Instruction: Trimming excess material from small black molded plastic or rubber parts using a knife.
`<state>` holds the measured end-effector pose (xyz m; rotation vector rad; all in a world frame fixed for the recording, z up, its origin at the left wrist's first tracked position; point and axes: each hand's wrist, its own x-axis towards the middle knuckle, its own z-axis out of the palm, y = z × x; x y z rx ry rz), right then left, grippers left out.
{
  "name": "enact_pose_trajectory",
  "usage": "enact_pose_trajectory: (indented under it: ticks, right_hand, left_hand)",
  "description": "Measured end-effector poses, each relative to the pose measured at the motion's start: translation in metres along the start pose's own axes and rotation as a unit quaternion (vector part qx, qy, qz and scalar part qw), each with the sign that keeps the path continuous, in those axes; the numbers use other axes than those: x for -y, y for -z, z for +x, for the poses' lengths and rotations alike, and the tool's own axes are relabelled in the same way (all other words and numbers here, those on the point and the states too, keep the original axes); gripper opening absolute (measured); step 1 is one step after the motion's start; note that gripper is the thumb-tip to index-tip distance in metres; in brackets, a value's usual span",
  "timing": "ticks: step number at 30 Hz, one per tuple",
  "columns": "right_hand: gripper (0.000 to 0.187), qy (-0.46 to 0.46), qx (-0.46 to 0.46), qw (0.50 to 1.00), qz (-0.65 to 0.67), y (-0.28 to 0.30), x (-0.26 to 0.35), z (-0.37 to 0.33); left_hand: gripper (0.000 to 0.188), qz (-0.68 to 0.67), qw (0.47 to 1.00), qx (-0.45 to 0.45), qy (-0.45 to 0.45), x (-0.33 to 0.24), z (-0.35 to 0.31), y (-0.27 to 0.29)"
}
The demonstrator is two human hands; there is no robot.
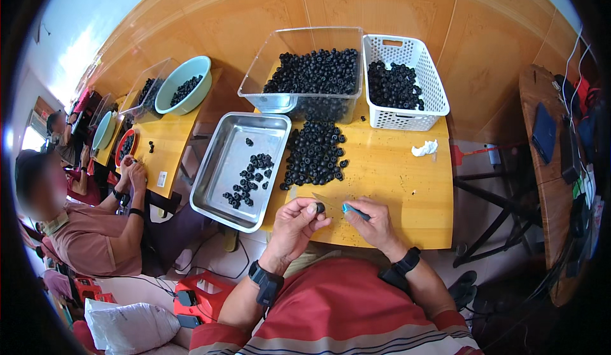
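Observation:
My left hand pinches a small round black part between thumb and fingers, above the near edge of the yellow table. Close by on the right, my right hand grips a blue-handled knife; its thin blade seems to point left toward the part. Just beyond my hands lies a loose pile of similar black parts. To its left, a steel tray contains more of them, scattered mostly toward its right side.
Behind the pile stand a clear plastic bin and a white perforated basket, both with black parts. Crumpled white tissue and dark crumbs lie on the right. At left, a co-worker works at another table with a mint basin.

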<state>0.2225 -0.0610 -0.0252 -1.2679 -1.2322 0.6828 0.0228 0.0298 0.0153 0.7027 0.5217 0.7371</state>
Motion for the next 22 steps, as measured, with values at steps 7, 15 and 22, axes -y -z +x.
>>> enact_pose_trajectory:
  ticks: [7, 15, 22]
  right_hand:
    - [0.034, -0.01, -0.012, 0.998, 0.054, 0.0, -0.01, 0.001]
    - [0.036, -0.109, -0.017, 0.989, 0.103, 0.003, -0.014, 0.0]
    - [0.036, -0.081, -0.01, 0.995, 0.062, 0.004, -0.011, 0.0]
  left_hand:
    - [0.012, 0.416, 0.885, -0.107, -0.181, -0.041, -0.013, 0.017]
    - [0.013, 0.739, 0.59, -0.168, -0.278, -0.094, 0.002, 0.052]
    - [0.023, 0.869, 0.392, -0.035, -0.3, -0.065, 0.012, 0.042]
